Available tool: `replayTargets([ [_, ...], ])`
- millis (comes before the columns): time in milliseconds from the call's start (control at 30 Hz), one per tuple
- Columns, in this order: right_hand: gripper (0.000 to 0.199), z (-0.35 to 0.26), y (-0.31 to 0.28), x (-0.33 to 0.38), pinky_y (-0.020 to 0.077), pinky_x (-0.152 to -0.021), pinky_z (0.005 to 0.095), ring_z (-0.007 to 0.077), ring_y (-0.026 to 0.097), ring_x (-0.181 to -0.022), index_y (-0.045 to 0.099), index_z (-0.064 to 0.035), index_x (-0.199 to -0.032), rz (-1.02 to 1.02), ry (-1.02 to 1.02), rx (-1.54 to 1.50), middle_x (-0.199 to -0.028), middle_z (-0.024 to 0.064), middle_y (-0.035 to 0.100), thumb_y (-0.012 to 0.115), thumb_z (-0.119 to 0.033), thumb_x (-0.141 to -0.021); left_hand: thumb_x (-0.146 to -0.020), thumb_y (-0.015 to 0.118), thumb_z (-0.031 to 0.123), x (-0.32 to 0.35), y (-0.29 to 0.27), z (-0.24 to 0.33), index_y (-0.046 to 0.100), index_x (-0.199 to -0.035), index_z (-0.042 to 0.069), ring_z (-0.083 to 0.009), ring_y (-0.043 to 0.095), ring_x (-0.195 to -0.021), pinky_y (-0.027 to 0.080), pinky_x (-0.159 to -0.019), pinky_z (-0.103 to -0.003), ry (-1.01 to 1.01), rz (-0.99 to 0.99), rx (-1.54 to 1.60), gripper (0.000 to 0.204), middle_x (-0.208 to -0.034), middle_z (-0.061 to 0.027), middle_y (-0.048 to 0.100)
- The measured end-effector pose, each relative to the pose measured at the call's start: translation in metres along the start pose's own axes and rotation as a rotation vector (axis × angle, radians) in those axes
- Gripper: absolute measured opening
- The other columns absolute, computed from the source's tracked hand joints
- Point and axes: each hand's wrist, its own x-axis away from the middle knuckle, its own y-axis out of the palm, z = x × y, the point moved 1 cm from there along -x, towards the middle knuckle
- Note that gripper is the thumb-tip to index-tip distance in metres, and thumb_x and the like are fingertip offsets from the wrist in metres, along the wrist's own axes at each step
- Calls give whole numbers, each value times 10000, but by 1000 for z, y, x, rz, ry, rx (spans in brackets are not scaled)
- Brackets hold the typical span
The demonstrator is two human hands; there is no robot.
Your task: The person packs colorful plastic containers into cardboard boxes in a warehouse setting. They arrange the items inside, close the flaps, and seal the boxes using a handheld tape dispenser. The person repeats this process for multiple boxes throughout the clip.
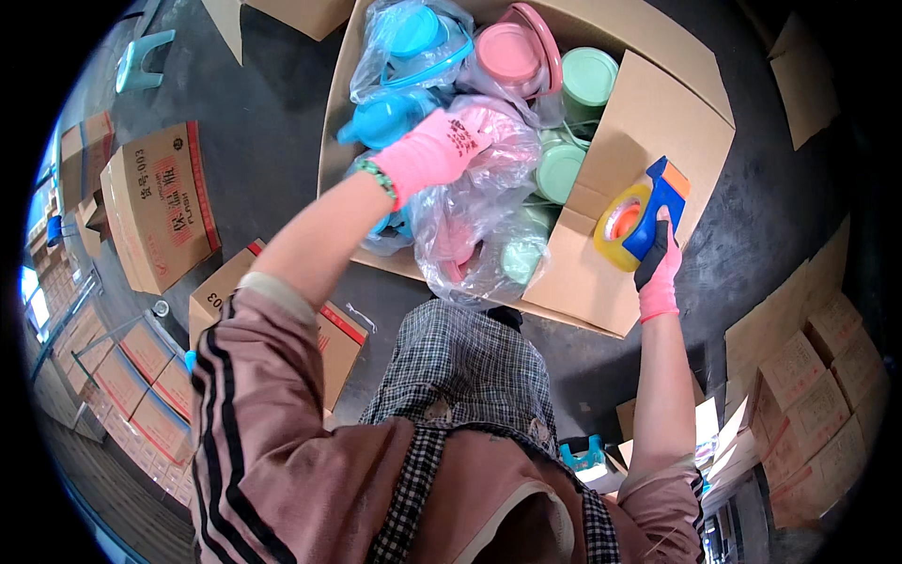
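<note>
A large open cardboard box (669,86) holds several lidded plastic containers: blue ones (385,117), pink ones (508,52) and green ones (589,75). Many of them are wrapped in clear plastic bags (460,211). Over the box's middle, my left hand (427,158), in a pink glove, closes on the bag around a pink container; its fingertips are partly lost in the film. My right hand (660,266), in a pink and dark glove, grips a blue tape dispenser (665,209) loaded with a yellow tape roll (609,246). The dispenser is above the box's right flap (590,271).
Printed cartons (155,211) stand on the dark floor to the left, with another carton (334,352) near my left elbow. A light-blue stool (143,62) is at the far left. Stacked cartons (813,404) and loose cardboard (806,83) lie to the right.
</note>
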Motion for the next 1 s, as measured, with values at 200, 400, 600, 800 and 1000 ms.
replayTargets([
  [200, 531, 2, -4, -4, 420, -783, 277, 151, 527, -837, 502, 36, -1064, 30, -12, -16, -972, 70, 541, 639, -351, -728, -742, 447, 150, 6, -24, -3, 505, -1005, 173, -186, 475, -948, 365, -798, -371, 195, 144, -272, 270, -945, -32, 526],
  [400, 537, 2, 5, -3, 419, -782, 276, 147, 528, -829, 515, 32, -1048, -16, -30, 32, -961, 68, 548, 628, -383, -728, -696, 502, 196, 26, 73, 11, 515, -961, 157, -261, 441, -958, 331, -830, -443, 5, -85, -111, 267, -1012, -94, 469],
  [600, 519, 0, -2, -3, 423, -768, 269, 140, 532, -812, 528, 20, -1027, -4, 33, 18, -938, 62, 555, 623, -393, -728, -706, 537, 381, 41, 35, -24, 383, -1172, 55, -386, 349, -1072, 237, -919, -483, -582, 408, 183, 589, -1173, -205, 363],
  [800, 489, 1, -3, -3, 415, -818, 284, 157, 530, -885, 516, 3, -1064, -3, 23, 17, -1004, 56, 544, 599, -365, -754, -701, 498, 530, 52, 60, 1, 246, -1268, 20, -392, 182, -1210, 140, -960, -526, -789, 102, 540, 803, -1296, -250, 210],
  [1000, 511, -2, 5, -1, 423, -798, 278, 153, 541, -845, 509, 15, -1056, -15, 22, -13, -971, 57, 554, 629, -362, -732, -618, 627, 433, 81, 86, 43, 248, -1284, 94, -381, 189, -1205, 148, -936, -552, -577, 48, 269, 838, -1317, -236, 160],
])
